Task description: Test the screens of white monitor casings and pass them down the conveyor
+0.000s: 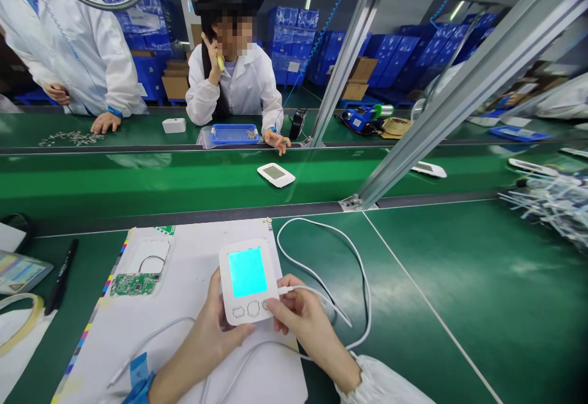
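A white device with a lit cyan screen [248, 272] and three outlined buttons is held tilted above a white sheet [184, 355]. My left hand [215, 318] grips its left side and lower edge, the thumb lying along the bottom. My right hand [303, 315] grips its lower right corner, with the thumb at the rightmost button and the other fingers beside and behind it. A white cable [298, 288] meets the device's right side near my right fingers and loops over the green table. Left of my hands, an opened white housing with a green circuit board [135, 284] lies on the sheet.
Beyond the table runs a green conveyor belt [138, 177] carrying a white device with a grey screen [276, 175]. A slanted metal post [441, 104] crosses the right side. Two co-workers sit or stand opposite. A black pen [62, 275] and tape roll [34, 324] lie left.
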The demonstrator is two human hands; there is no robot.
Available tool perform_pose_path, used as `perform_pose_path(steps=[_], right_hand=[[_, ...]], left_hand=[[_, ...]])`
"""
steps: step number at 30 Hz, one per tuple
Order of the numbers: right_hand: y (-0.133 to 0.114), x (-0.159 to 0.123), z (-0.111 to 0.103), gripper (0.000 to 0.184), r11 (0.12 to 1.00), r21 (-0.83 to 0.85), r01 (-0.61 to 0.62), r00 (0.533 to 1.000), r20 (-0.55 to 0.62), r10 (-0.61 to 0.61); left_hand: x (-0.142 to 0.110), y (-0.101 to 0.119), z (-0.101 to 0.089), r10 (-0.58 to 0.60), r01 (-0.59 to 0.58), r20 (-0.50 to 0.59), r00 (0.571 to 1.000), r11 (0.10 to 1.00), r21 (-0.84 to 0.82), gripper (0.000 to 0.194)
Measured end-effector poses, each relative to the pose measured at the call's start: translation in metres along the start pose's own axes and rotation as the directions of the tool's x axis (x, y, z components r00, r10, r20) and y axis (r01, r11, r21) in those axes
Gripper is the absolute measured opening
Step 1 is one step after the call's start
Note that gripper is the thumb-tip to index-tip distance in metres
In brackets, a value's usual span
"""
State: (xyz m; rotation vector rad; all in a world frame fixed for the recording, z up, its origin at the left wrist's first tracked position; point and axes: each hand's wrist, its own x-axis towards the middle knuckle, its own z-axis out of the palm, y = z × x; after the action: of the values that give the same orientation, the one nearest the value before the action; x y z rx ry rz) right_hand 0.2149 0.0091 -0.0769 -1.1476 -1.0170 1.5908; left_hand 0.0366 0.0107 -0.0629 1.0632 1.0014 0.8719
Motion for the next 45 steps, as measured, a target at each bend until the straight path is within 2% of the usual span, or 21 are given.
perform_pose_path(steps=[14, 45], right_hand=[[-0.0001, -0.0004, -0.0013, 0.050, 1.000, -0.020, -0.006, 1.000, -0.001, 0.006], [-0.0035, -0.0019, 0.0011, 0.052, 0.999, -0.013, -0.049, 0.999, -0.012, 0.049]], left_hand=[[-0.0012, 0.0009, 0.0004, -0.008, 0.009, -0.017, 1.000, 0.999, 0.045, 0.080], [-0.0019, 0.0005, -0.0006, -0.015, 0.015, 0.006, 1.000, 1.000, 0.003, 0.077]])
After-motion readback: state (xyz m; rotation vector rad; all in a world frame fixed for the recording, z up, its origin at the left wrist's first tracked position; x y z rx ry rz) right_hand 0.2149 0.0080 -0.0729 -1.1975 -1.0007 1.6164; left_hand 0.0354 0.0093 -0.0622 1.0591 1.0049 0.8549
